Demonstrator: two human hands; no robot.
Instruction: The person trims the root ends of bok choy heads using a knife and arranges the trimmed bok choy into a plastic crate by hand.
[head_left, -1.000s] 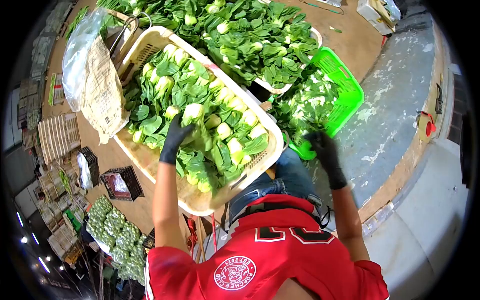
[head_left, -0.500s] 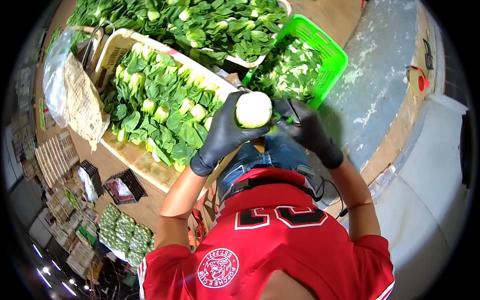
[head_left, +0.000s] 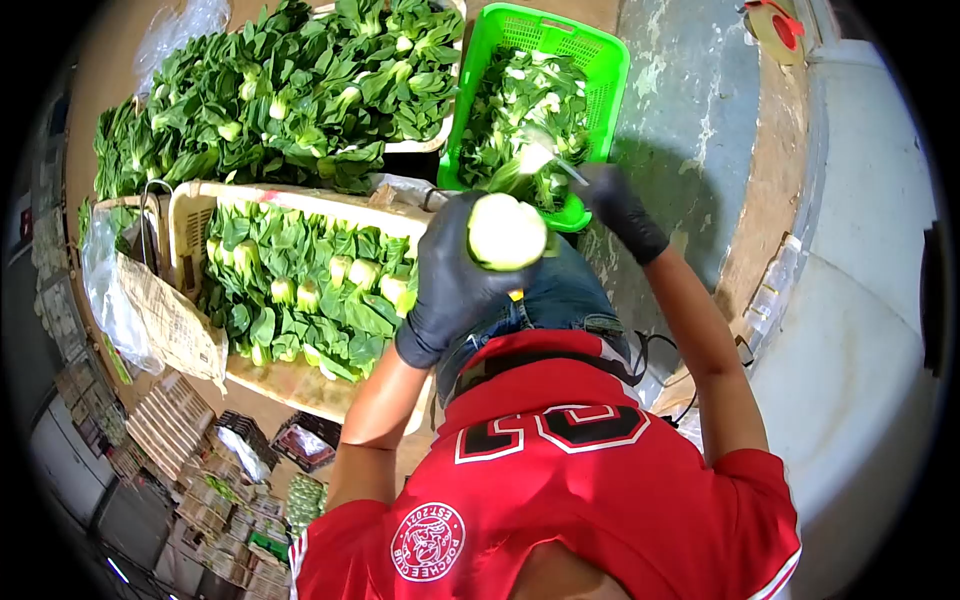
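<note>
My left hand [head_left: 455, 275], in a black glove, is wrapped round a bok choy [head_left: 507, 232]. Its pale cut base faces up toward me, while its leaves are mostly hidden. My right hand [head_left: 622, 208], also gloved in black, is closed on a knife [head_left: 571, 172] whose narrow blade points up and left over the green basket [head_left: 617, 95]. Near the blade tip is a blurred pale leaf stalk [head_left: 533, 158]; whether it touches the blade I cannot tell. Loose trimmed leaves [head_left: 515, 100] lie inside that basket.
A cream crate [head_left: 185, 240] at my left holds rows of bok choy. Behind it is a large heap of leafy bok choy [head_left: 270, 110]. A plastic bag [head_left: 105, 290] and brown sacking [head_left: 180, 320] hang at the crate's left end. Dark crates [head_left: 305, 440] stand on the floor.
My right hand has moved away from the bok choy, up and right to the green basket with the knife. My left hand still grips the bok choy. The view has turned.
</note>
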